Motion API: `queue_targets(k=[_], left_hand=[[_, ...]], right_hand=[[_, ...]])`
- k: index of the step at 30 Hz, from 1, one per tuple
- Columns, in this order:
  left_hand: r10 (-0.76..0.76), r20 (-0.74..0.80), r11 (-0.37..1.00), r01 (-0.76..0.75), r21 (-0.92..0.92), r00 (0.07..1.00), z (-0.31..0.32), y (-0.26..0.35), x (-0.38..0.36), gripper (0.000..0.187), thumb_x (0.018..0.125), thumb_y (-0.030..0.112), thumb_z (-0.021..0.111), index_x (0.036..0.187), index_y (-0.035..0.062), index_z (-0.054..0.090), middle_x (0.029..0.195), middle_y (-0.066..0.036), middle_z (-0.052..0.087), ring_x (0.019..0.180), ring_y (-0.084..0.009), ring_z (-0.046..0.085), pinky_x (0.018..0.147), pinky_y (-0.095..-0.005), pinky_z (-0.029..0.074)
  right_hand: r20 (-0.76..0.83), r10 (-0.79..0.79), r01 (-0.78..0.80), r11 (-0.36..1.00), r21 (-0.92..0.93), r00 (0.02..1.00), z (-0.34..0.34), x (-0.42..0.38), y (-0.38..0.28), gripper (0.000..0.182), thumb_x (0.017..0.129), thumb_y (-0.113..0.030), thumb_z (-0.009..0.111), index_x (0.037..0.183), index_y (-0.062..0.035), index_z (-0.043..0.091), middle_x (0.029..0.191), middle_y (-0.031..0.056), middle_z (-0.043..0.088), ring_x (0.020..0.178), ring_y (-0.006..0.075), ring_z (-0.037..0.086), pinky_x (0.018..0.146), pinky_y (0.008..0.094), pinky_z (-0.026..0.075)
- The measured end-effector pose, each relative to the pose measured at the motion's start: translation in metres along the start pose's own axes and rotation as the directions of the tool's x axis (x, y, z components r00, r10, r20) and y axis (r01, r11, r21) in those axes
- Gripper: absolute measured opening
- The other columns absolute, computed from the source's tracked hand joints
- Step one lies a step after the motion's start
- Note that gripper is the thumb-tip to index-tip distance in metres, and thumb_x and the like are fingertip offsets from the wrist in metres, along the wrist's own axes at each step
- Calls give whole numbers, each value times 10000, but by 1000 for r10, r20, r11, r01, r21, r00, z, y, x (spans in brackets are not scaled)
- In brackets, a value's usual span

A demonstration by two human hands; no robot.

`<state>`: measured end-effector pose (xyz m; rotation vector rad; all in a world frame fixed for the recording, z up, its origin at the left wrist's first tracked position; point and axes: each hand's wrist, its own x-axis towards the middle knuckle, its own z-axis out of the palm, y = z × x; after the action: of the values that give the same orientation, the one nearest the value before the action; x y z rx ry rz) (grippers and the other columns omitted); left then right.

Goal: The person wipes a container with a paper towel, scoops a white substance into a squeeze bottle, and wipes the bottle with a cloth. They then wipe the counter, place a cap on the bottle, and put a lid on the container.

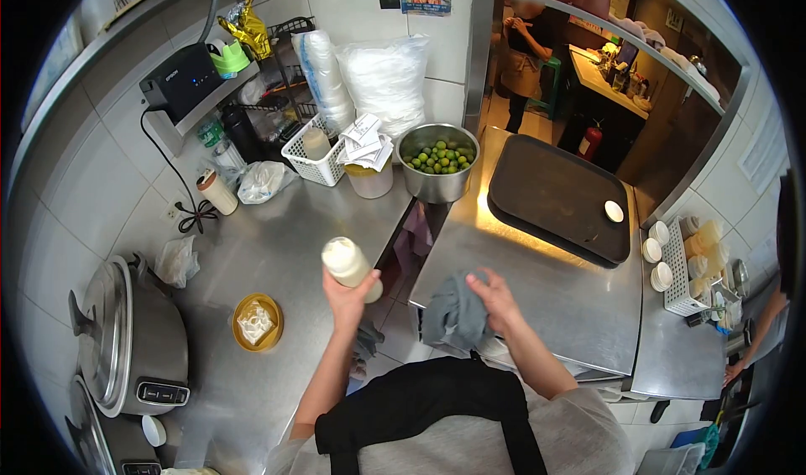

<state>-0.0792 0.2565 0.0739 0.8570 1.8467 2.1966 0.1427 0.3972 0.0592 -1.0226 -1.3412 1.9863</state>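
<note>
My left hand (344,300) is wrapped round a clear bottle with white contents (348,261), held tilted above the edge of the left steel counter. In my right hand (497,303) is a bunched grey cloth (456,309), gripped between thumb and fingers at the front edge of the right steel counter (546,307). A round yellow lid-like dish (278,332) with a white creamy smear in it lies on the left counter (294,223), to the left of my left hand.
At the back stand a steel pot of green limes (410,177), a tub with paper slips (371,183) and a white basket (315,169). Black trays (554,194) lie on the right counter. Cookers (155,341) stand at left. A person (522,55) is beyond the pass-through; another person's arm (762,328) shows at right.
</note>
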Motion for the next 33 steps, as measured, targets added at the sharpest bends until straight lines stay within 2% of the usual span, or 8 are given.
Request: queue_targets(k=[5, 7, 8, 10, 13, 16, 19, 33], left_hand=[[63, -195, 990, -36, 136, 979, -37, -27, 31, 660, 605, 98, 819, 1149, 17, 453, 1028, -86, 562, 938, -204, 547, 853, -328, 430], [111, -249, 972, -53, 228, 962, -49, -40, 38, 695, 611, 109, 817, 1182, 12, 434, 1066, -104, 551, 976, -224, 538, 879, -341, 416], [146, -308, 961, -61, 270, 940, -53, -45, 41, 745, 616, 118, 815, 1225, 9, 400, 1117, -125, 527, 1024, -245, 517, 908, -352, 395], [183, -362, 948, -67, 310, 914, -58, -53, 42, 795, 622, 127, 812, 1269, 6, 366, 1169, -145, 503, 1072, -265, 497, 936, -364, 374], [230, -407, 937, -88, 339, 884, -59, -54, 41, 804, 639, 130, 808, 1285, 2, 345, 1185, -140, 472, 1085, -256, 478, 936, -365, 367], [216, -415, 930, -57, 363, 884, -59, -54, 39, 841, 647, 138, 802, 1313, -3, 308, 1223, -154, 448, 1116, -268, 460, 959, -372, 350], [240, -376, 927, -96, 362, 895, -66, -62, 36, 876, 647, 144, 801, 1332, -1, 275, 1240, -167, 435, 1132, -276, 446, 967, -377, 342], [80, -327, 945, 33, 326, 942, -75, -86, 26, 967, 613, 100, 797, 1371, 7, 202, 1242, -186, 433, 1118, -296, 458, 960, -374, 357]], right_hand=[[36, -354, 352, 905, -237, 935, -43, -6, -47, 535, 811, -294, 672, 1221, -37, 443, 1067, 154, 563, 972, 240, 558, 844, 343, 443], [189, -463, 429, 494, -757, 866, -53, -9, -59, 600, 782, -303, 685, 1267, -66, 423, 1113, 193, 519, 1017, 317, 529, 868, 381, 433], [187, -465, 429, 493, -757, 865, -56, -7, -56, 600, 782, -303, 685, 1267, -66, 423, 1113, 193, 519, 1017, 317, 529, 868, 381, 433], [242, -524, 364, 142, -921, 816, -63, 4, -35, 680, 777, -376, 660, 1320, -73, 385, 1239, 249, 433, 1153, 395, 429, 964, 438, 366], [207, -465, 218, -31, -976, 861, -61, 34, 9, 752, 790, -468, 607, 1365, -67, 334, 1374, 261, 301, 1288, 412, 270, 1047, 490, 249], [219, -472, 257, 17, -966, 854, -44, 43, 20, 789, 797, -510, 568, 1377, -43, 305, 1420, 257, 238, 1330, 412, 194, 1074, 521, 177], [249, -446, 248, -60, -967, 860, -27, 46, 21, 797, 795, -496, 576, 1373, -22, 300, 1415, 252, 250, 1322, 411, 212, 1071, 519, 188], [388, -401, 402, -53, -914, 830, -2, 41, 28, 754, 799, -443, 590, 1363, -25, 313, 1409, 262, 244, 1316, 427, 212, 1075, 492, 203]])
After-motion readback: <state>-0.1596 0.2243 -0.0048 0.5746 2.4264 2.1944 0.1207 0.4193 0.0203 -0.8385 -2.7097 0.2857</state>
